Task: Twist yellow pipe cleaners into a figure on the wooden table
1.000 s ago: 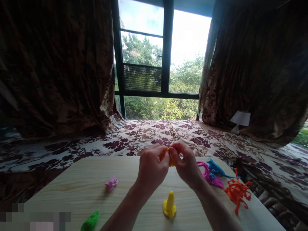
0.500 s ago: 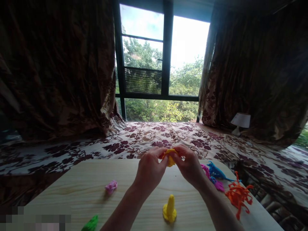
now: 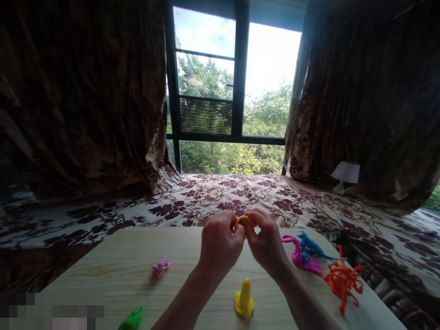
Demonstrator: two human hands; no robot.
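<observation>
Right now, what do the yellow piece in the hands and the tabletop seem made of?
Yellow piece: probably soft modelling clay, matte-looking, going by its thin, bent edge; mostly hidden, so unsure. Tabletop: wood or wood-look laminate, smooth and pale, with visible grain lines.

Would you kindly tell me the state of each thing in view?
Curved yellow doughy piece: held, partly hidden
Left hand: pinching it
Right hand: pinching it
Yellow doughy cone on round base: upright
Pink doughy lump: crumpled
Green doughy piece: partly out of frame
Magenta doughy curved figure: unheld
Blue doughy tailed figure: unheld
Orange doughy tangle: sprawling
Patterned fabric curtains: drawn apart
White lamp: upright; unclear whether lit
Dark-framed window: unclear whether shut
</observation>
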